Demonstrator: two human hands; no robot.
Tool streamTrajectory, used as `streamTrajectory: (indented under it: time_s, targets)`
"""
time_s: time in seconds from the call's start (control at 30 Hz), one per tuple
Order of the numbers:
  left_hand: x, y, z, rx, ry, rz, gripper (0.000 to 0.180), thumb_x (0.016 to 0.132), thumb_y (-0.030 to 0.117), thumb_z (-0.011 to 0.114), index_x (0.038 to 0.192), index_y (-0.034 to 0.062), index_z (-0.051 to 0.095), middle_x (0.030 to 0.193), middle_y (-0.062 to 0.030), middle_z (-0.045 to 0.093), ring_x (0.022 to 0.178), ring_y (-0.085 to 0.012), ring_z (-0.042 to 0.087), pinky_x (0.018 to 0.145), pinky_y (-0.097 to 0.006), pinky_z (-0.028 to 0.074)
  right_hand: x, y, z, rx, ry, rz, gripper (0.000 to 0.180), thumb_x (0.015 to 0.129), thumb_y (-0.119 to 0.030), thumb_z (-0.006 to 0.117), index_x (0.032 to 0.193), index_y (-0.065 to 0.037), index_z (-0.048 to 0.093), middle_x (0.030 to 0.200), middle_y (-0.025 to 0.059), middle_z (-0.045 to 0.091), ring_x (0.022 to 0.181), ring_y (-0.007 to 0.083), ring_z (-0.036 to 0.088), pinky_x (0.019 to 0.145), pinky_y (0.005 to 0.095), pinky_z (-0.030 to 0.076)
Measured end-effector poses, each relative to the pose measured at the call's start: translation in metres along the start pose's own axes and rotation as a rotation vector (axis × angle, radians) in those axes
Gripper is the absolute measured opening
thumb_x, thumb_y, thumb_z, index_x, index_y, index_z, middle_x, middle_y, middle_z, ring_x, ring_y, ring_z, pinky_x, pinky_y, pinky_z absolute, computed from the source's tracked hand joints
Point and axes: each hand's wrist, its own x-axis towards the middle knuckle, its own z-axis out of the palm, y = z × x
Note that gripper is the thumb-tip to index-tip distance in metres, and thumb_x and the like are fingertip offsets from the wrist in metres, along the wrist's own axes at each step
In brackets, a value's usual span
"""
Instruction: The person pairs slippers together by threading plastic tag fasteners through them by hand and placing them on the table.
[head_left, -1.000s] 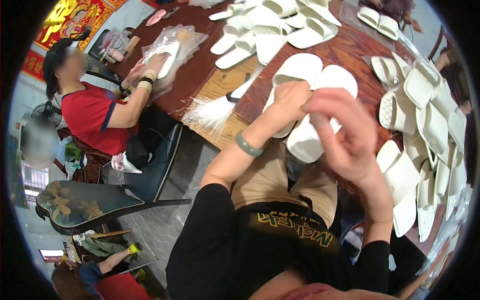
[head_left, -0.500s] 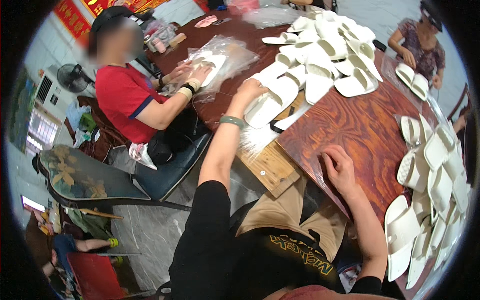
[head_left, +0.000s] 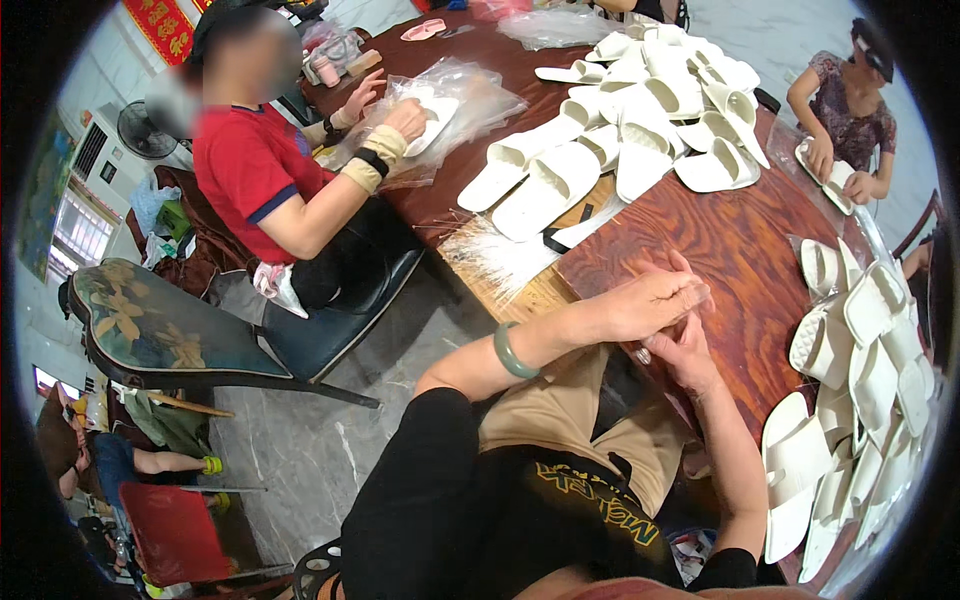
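My left hand (head_left: 652, 303), with a green bangle on its wrist, reaches across to my right hand (head_left: 688, 352). The two meet over the near left edge of a red-brown wood-grained board (head_left: 755, 255). Fingers of both are closed and pressed together; anything small between them is hidden. Left of the board, thin white strands (head_left: 505, 255) fan out over a pale wooden block (head_left: 510, 300). Beyond them lie two white slippers, the nearer slipper (head_left: 547, 192) pointing toward me, in front of a heap of white slippers (head_left: 655, 95).
More white slippers (head_left: 797, 465) are piled along the right edge. At the left, a person in red (head_left: 250, 165) handles a white slipper on clear plastic bags (head_left: 470, 95). A person at far right (head_left: 850, 110) holds a slipper. A dark chair (head_left: 190, 325) stands at my left.
My left hand has left the nearer slippers and come right to meet my right hand. The person in red has raised a hand; the far-right person now has both hands on a slipper.
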Motion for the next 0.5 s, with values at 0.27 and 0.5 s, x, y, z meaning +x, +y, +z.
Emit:
streamTrajectory:
  time_s: [0.27, 0.5]
  targets:
    - [-0.021, 0.008, -0.012, 0.782, 0.278, 0.306, 0.032, 0.097, 0.020, 0.035, 0.108, 0.0006, 0.057, 0.097, -0.0103, 0.059, 0.091, -0.0171, 0.056, 0.080, -0.031, 0.044, -0.002, -0.002, -0.018, 0.186, 0.104, 0.285, 0.024, 0.088, -0.020, 0.059, 0.105, -0.003, 0.055, 0.064, -0.0006, 0.050, 0.046, 0.0067, 0.037, 0.046, 0.0217, 0.033]
    - [-0.078, 0.022, -0.049, 0.025, 0.453, 0.155, 0.038, 0.099, 0.029, 0.034, 0.107, -0.0001, 0.057, 0.092, -0.0086, 0.060, 0.092, -0.0168, 0.057, 0.085, -0.030, 0.043, -0.003, -0.004, -0.013, 0.127, -0.104, 0.306, 0.018, 0.090, -0.019, 0.056, 0.091, -0.001, 0.061, 0.064, -0.0021, 0.046, 0.053, 0.0050, 0.034, 0.047, 0.0200, 0.026]
